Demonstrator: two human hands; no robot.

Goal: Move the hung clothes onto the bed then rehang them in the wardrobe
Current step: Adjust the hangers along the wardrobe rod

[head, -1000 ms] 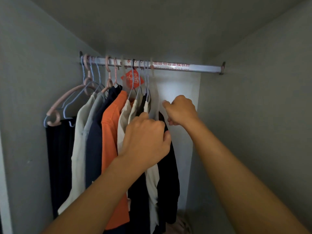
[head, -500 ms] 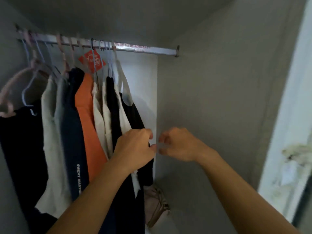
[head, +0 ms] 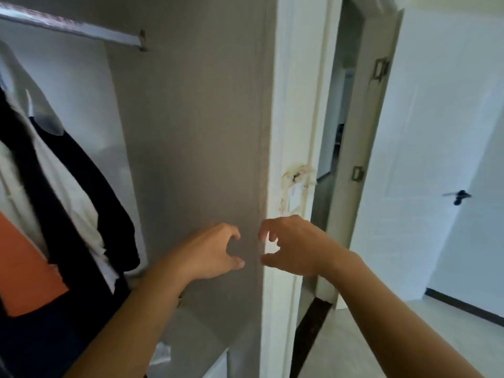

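Grey wardrobe wall [head: 191,132] fills my view; left hand [head: 215,252] and right hand [head: 294,246] hover before it, fingers loosely curled, holding nothing. Hung clothes [head: 54,186] remain on the rail [head: 81,28], far left.

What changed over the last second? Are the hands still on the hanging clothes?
No. Both hands came down and away from the clothes: the left hand and right hand now hover empty, fingers loosely curled, in front of the wardrobe's grey side wall. The view swung right toward the door. The clothes still hang from the rail.

no legible text, red print on rail [head: 71,27] blurred
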